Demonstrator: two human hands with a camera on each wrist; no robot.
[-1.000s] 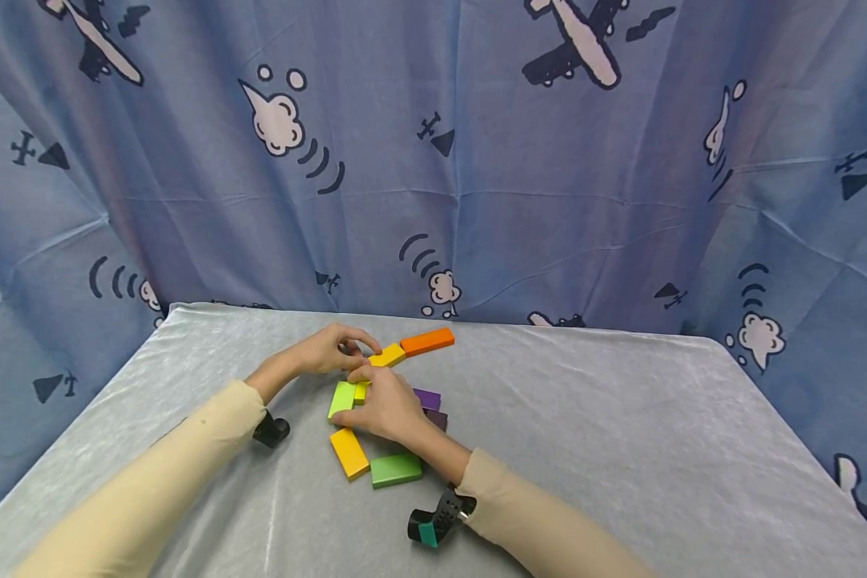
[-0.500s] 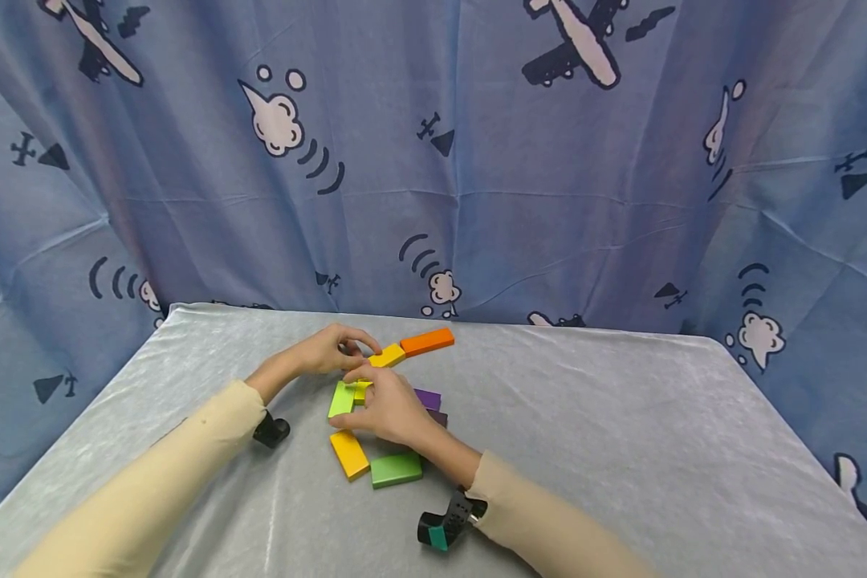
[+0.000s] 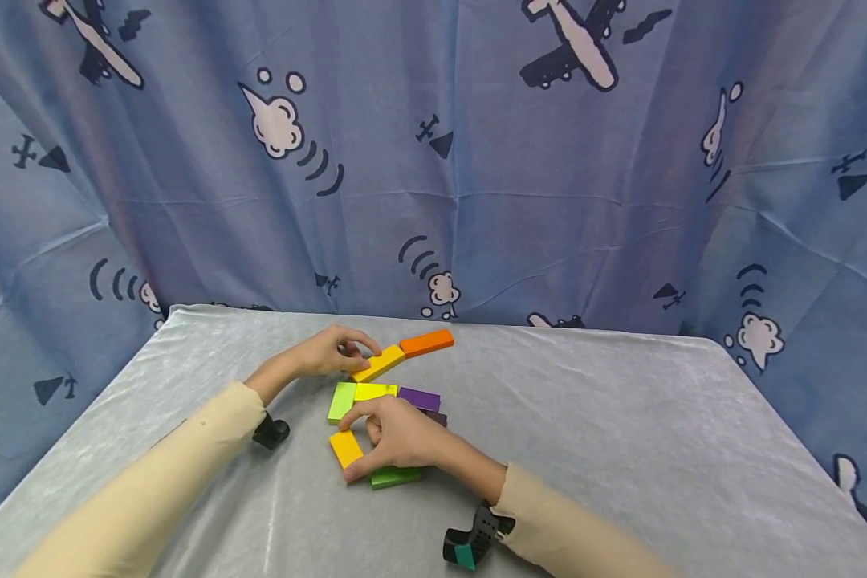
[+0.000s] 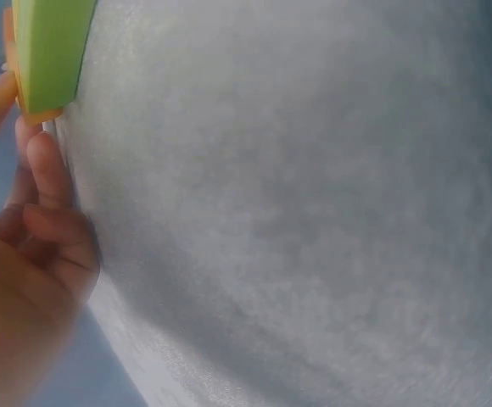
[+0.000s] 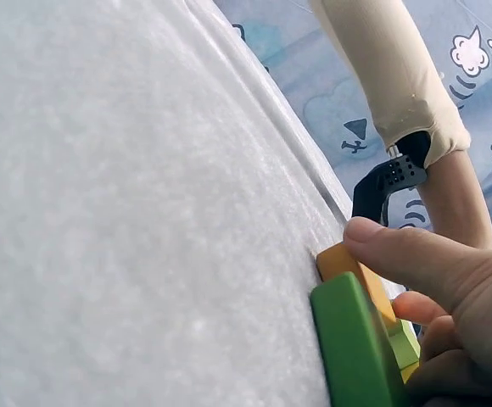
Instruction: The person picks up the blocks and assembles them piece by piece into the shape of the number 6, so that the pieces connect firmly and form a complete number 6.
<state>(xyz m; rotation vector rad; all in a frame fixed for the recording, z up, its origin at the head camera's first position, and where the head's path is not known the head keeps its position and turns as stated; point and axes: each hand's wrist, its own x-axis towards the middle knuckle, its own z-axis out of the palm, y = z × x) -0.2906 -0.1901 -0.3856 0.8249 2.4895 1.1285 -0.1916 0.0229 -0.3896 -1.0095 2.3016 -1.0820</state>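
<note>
In the head view my left hand (image 3: 327, 351) pinches the left end of a long yellow block (image 3: 383, 364), thumb on the near side and fingers at the far side. An orange block (image 3: 426, 343) meets its right end. My right hand (image 3: 407, 434) grips an amber block (image 3: 346, 447) by its ends, thumb at the near end and index finger at the far end. Beside it lie a lime block (image 3: 343, 401) and a green block (image 3: 395, 479), the latter partly under the hand. The right wrist view shows the thumb on the amber block (image 5: 339, 259) beside the green block (image 5: 352, 339).
A bright yellow block (image 3: 374, 391), a purple block (image 3: 421, 398) and a dark block (image 3: 437, 418) continue the ring, partly behind my right hand. All lie on a pale cloth-covered table (image 3: 585, 433) before a blue patterned curtain (image 3: 621, 241).
My right hand has moved from near the lime and bright yellow blocks toward me, onto the amber block, uncovering more of the yellow blocks. My left hand stays in place.
</note>
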